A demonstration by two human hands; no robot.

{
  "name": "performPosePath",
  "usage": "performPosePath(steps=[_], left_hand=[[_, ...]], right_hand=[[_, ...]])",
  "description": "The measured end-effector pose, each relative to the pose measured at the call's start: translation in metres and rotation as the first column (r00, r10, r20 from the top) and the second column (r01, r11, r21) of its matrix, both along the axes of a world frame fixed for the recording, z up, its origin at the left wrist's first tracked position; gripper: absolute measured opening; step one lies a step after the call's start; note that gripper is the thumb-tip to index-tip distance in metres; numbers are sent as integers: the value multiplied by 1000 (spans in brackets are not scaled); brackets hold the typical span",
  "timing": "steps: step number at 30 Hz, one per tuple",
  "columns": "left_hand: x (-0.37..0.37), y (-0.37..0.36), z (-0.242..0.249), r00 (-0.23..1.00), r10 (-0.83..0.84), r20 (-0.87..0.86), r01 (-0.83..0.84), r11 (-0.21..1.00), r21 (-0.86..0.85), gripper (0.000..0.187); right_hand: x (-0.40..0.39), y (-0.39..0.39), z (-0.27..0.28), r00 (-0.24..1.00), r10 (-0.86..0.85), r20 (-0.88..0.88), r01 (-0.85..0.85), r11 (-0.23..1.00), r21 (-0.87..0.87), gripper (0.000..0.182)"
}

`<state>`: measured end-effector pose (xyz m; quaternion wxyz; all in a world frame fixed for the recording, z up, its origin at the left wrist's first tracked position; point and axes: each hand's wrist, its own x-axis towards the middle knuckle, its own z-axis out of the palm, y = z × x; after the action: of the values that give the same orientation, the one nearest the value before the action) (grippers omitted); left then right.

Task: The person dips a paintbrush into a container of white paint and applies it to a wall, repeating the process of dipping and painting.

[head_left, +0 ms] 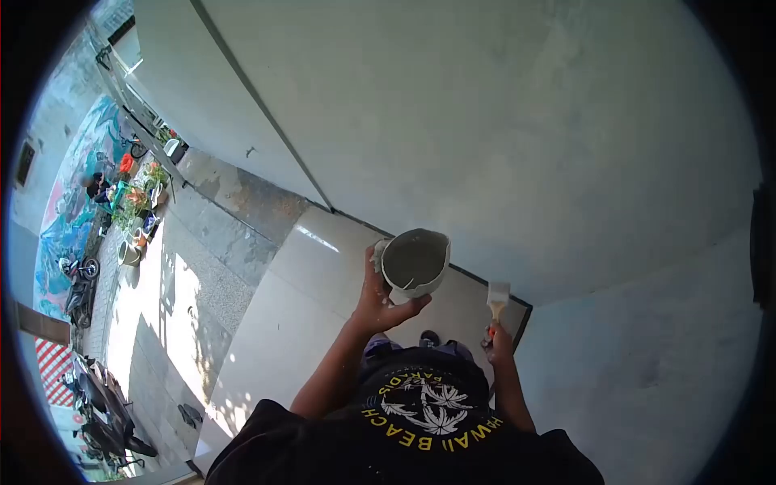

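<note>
Pale plastered wall [501,113] meets a light blue wall [647,364] at a corner. Glossy tiled floor [275,323], sunlit pavement [170,307] outside, potted plants [137,206], parked motorbikes [97,412], painted mural [77,186].

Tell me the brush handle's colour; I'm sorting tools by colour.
Orange, with pale bristles: the brush in the right hand, seen in the head view.

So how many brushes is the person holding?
1. The brush is in the right hand, bristles up, near the wall. The left hand holds a bowl, not a brush.
</note>
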<state>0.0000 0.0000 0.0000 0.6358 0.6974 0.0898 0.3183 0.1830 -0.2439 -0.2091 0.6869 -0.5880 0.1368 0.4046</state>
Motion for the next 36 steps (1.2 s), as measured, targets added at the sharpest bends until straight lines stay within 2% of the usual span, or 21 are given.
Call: performPosePath(steps=[1,2,3,5,6,7,9,10,11,13,14,17,22,23,25,27,31,33,35,36], left_hand=[[-1,-1,4,1000,27,1,-27,999,24,93],[-2,1,10,999,51,5,-51,997,50,92],[-33,-7,3,996,31,-80,-31,999,12,92],[-29,0,13,995,15,96,-37,972,230,100],[-19,19,18,980,-23,198,-52,929,365,107],[-13,28,24,976,-35,217,-47,932,361,107],[-10,48,38,912,-107,396,-52,927,372,110],[-13,58,40,926,-106,363,-17,947,320,111],[-14,70,43,921,-112,372,-13,948,318,111],[-19,96,54,963,-83,255,-37,901,432,109],[-22,106,57,930,-154,333,8,916,401,107],[-31,132,65,910,-191,369,52,933,355,107],[-39,169,65,855,-275,440,101,920,379,108],[-39,175,64,854,-285,436,117,921,373,108],[-41,190,58,923,-245,297,138,931,337,108],[-45,203,64,910,-276,308,163,923,348,107],[-52,207,41,903,-311,297,190,908,374,108],[-51,211,33,906,-314,283,202,910,361,105],[-52,214,26,911,-333,242,255,918,302,104],[-52,213,24,906,-346,243,270,915,299,104]], right_hand=[[-18,-4,12,1000,-11,-25,11,1000,-12,24],[-15,-4,29,986,24,164,-17,999,-40,23],[-56,-18,40,956,71,284,-43,994,-103,25],[-50,-12,99,869,61,491,13,989,-147,34],[-37,4,121,836,33,548,35,993,-113,37],[-30,10,143,803,17,595,55,993,-104,42],[-25,29,179,761,-28,648,109,990,-85,40],[-28,35,194,726,-54,685,146,986,-77,38],[-34,41,205,719,-58,692,154,985,-78,38],[-47,58,223,683,-126,720,226,973,-44,39],[-54,64,229,670,-138,730,250,967,-46,39],[-77,84,245,598,-192,778,308,951,-2,38],[-108,108,251,566,-248,786,332,942,59,38],[-116,110,254,555,-245,795,334,941,57,37],[-133,119,261,549,-250,798,363,931,42,37],[-145,128,274,539,-265,800,398,917,36,37],[-172,106,270,484,-357,799,447,886,124,38],[-181,97,275,366,-390,845,425,878,221,41],[-189,93,279,328,-415,849,439,862,252,46],[-194,89,279,305,-482,821,433,838,332,48]])
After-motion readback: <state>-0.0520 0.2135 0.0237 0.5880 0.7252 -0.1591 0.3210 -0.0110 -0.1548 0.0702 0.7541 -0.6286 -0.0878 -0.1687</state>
